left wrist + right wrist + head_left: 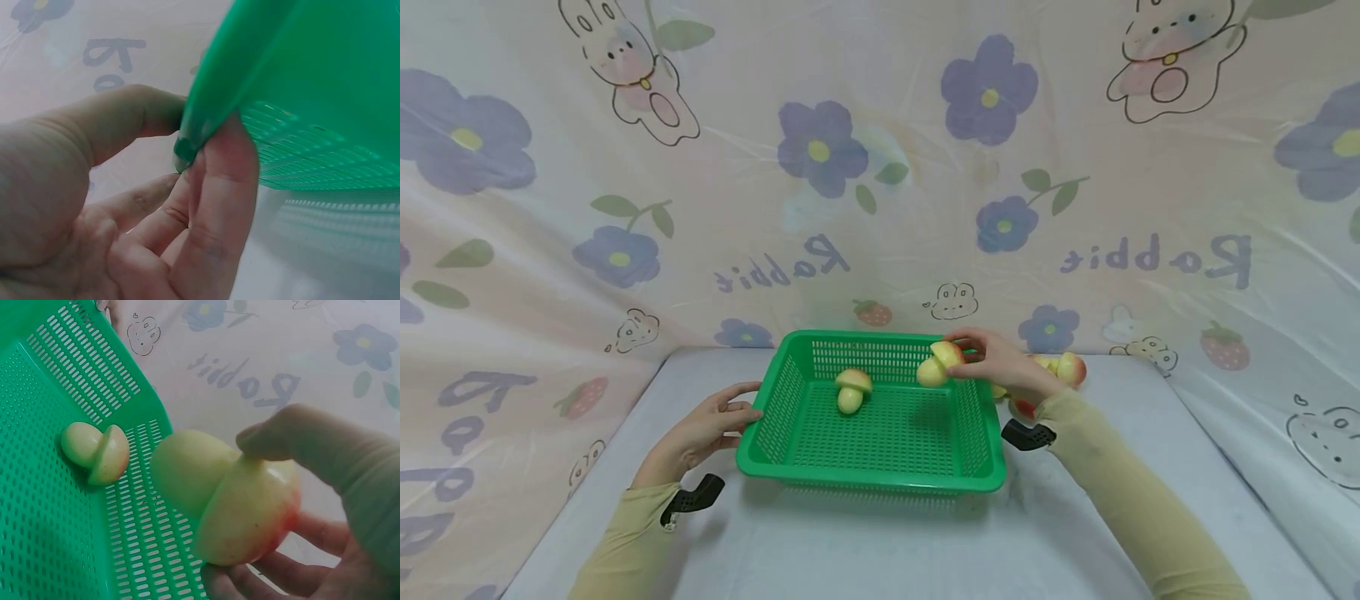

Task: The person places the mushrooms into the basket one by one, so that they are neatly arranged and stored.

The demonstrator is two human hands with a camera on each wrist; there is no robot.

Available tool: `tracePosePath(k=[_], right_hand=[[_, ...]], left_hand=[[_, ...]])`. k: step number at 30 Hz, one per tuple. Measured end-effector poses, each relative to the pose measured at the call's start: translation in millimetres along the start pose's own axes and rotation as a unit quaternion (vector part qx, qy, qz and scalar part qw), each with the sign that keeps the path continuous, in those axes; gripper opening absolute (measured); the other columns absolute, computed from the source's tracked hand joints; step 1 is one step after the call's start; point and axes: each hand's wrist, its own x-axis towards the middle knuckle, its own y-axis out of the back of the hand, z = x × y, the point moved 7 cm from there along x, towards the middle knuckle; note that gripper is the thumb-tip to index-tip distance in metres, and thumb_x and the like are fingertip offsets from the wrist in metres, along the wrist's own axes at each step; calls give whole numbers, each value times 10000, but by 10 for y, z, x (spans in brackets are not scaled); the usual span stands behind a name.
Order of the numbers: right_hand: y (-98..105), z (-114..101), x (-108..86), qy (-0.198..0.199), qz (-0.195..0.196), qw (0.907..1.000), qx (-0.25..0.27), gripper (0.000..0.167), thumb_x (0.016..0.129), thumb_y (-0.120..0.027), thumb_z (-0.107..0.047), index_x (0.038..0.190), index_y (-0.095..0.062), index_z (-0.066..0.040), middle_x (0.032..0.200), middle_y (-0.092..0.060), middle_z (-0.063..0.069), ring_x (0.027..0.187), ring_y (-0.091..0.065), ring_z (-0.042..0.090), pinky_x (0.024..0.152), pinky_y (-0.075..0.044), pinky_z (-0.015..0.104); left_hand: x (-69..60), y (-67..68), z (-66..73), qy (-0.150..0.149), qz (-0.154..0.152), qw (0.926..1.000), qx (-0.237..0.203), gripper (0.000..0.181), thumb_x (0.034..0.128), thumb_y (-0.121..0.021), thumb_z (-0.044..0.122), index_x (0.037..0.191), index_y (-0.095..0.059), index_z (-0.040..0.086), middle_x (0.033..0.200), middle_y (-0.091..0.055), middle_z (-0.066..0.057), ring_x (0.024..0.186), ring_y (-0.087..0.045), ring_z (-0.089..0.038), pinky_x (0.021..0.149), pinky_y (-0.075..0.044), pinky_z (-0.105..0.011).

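The right hand pinches a mushroom, its grip closed on the cap with the thumb on one side and the fingers on the other. The mushroom is over the right end of the green basket, near the back corner, tilted, its rounded stem pointing away from the palm and toward the basket's middle. Its cap is pale yellow blushed with red, and the stem is plain pale yellow. The left hand grasps the basket's left rim, its grip closed on the edge between thumb and fingers, as the left wrist view shows close up. The basket sits in front of the person, with slotted walls and a perforated floor. Inside it a second mushroom lies near the back wall, left of the middle, cap to the back and stem to the front; whether it touches the wall is hard to tell from the head view. More mushrooms lie on the white tabletop beyond the basket's right side, partly hidden by the right hand and forearm, so their number is unclear. Behind the tabletop hangs a pale cloth printed with purple flowers, rabbits and strawberries. Both forearms wear yellowish sleeves, with a black device at each wrist
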Motion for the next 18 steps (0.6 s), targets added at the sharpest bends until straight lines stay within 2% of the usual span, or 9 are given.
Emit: tracePosePath(k=[7, 12, 18], right_hand=[[-109, 19, 132, -40, -236, 9997, 75, 545, 836, -746, -93, 1314, -497, -12, 1213, -549, 197, 1088, -552, 312, 840, -503, 415], [-185, 4, 195, -98, -383, 9992, -88, 552, 842, -738, -93, 1318, -476, 3, 1213, -548, 215, 1080, -555, 349, 814, -516, 394], [-263, -13, 286, -133, -376, 9991, -159, 521, 826, -749, -93, 1273, -499, -1, 1183, -570, 202, 1048, -581, 333, 802, -511, 384]], left_hand=[[-7, -4, -2, 11, -9, 10000, 32, 735, 927, -645, 131, 1514, -206, 74, 969, -638, -76, 768, -628, -157, 714, -559, -348], [2, 3, -1, 7, 0, 10000, 41, 732, 926, -646, 135, 1512, -210, 76, 968, -641, -78, 776, -634, -164, 709, -559, -346], [7, 13, -3, 5, 13, 10000, 40, 734, 922, -652, 138, 1510, -218, 78, 952, -640, -69, 778, -634, -168, 705, -559, -347]])
